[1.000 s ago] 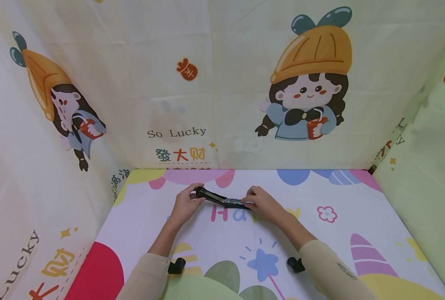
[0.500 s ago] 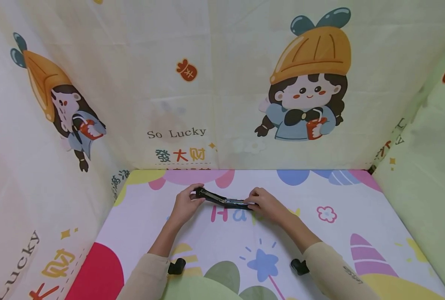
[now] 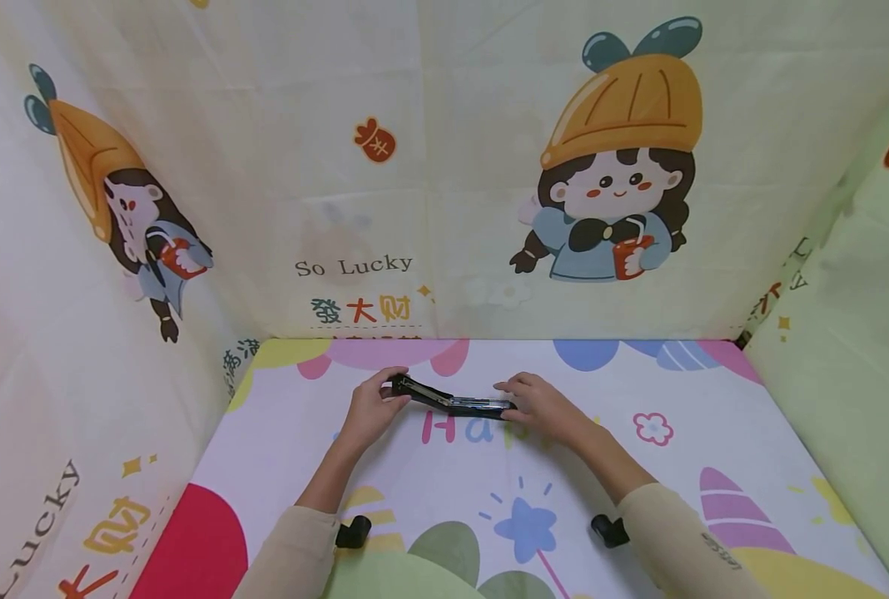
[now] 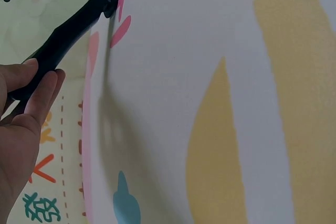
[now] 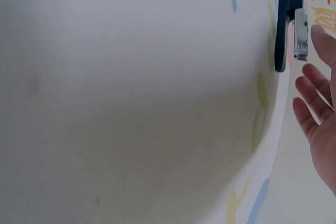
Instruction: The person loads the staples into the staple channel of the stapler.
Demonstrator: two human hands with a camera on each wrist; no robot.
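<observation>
A black stapler is swung wide open at its hinge, over the printed tabletop. My left hand grips the end of its raised left arm; in the left wrist view, the thumb and fingers wrap that dark arm. My right hand is beside the stapler's right end, thumb and fingers spread. From the right wrist, the silvery metal magazine and black base show just off the fingertips, with a gap between thumb and fingers.
A white tabletop cover with colourful prints lies under both hands. Cream cloth walls with cartoon figures rise at the back and sides. Each wrist wears a small black camera, one near the left sleeve, one near the right sleeve.
My right hand has slid rightward along the stapler to its right end and its fingers have loosened, baring more of the metal magazine. The left hand has kept its grip in place.
</observation>
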